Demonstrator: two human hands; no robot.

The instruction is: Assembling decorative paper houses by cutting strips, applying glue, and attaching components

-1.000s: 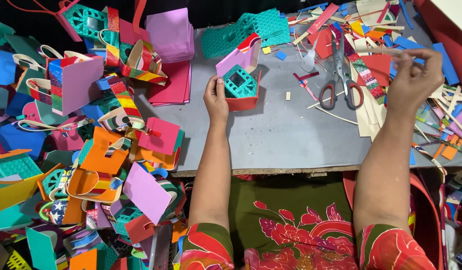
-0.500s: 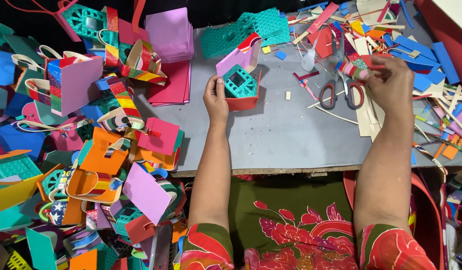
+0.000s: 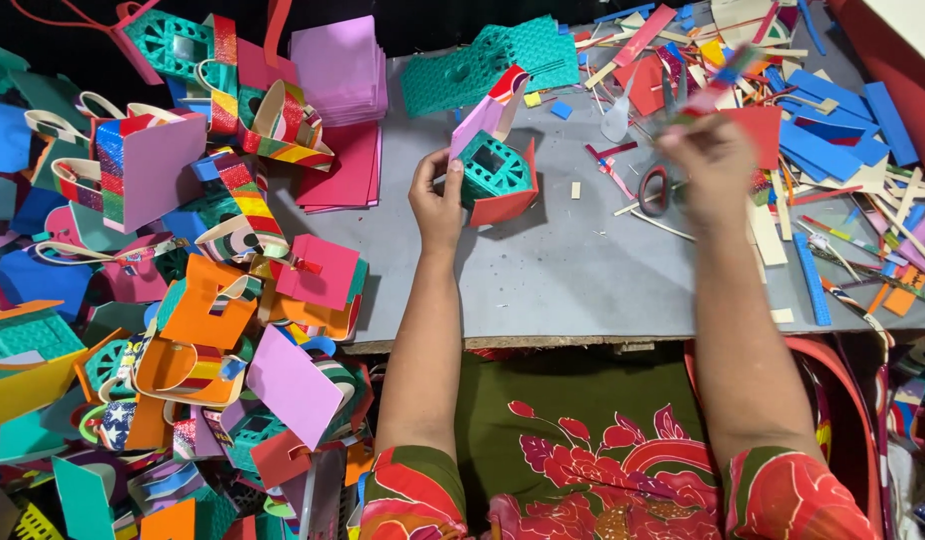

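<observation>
My left hand (image 3: 438, 200) grips the left side of a small foam basket (image 3: 498, 170) with a teal lattice face, red sides and a pink flap, tilted on the grey table (image 3: 543, 270). Over the table's right part, my right hand (image 3: 713, 165) is raised and blurred, pinching a narrow multicoloured foam strip (image 3: 718, 85) that points up and to the right. Red-handled scissors (image 3: 663, 170) lie just to the left of that hand, partly behind it.
A big heap of finished colourful foam baskets (image 3: 183, 280) fills the left side. Pink foam sheets (image 3: 338, 75) and teal lattice pieces (image 3: 493, 60) lie at the back. Blue, red and cream foam strips and offcuts (image 3: 833, 130) litter the right.
My right hand came back from the scrap pile on the right toward the middle, picking up a coloured strip and lifting it. The left hand stays on the basket.
</observation>
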